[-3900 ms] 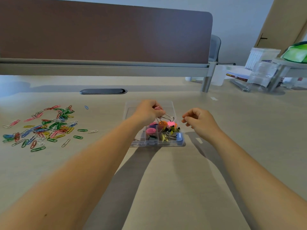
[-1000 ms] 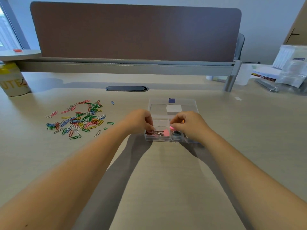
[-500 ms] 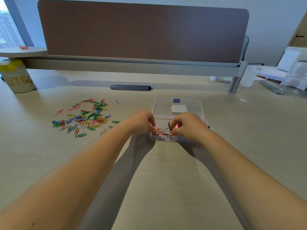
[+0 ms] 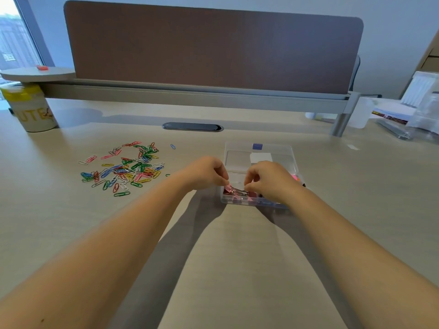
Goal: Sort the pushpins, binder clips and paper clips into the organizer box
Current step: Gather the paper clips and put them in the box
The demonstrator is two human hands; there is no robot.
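Two bare arms reach out over a pale wooden desk (image 4: 225, 269), and most of the near part of it is bare. A little farther on sits one clear organizer box (image 4: 259, 179) with its lid lying open behind it. The left hand (image 4: 206, 173) and the right hand (image 4: 268, 179) meet over the near left part of the box. Their fingertips are pinched on a pink binder clip (image 4: 234, 189) with silver wire arms. More clips lie in the box under the hands, too hidden to count. A bit of bright pink and orange peeks out at the right side of the box. To the left lies one loose pile of colored paper clips (image 4: 123, 169), far too many to count, with one blue paper clip (image 4: 173, 146) lying alone past it. Farther back are one dark oval cable slot (image 4: 192, 127), one cup with yellow letters (image 4: 31, 110) at far left, and one brown divider panel (image 4: 213, 48). At far right sits a blurry stack of papers and clear plastic things (image 4: 408, 108).
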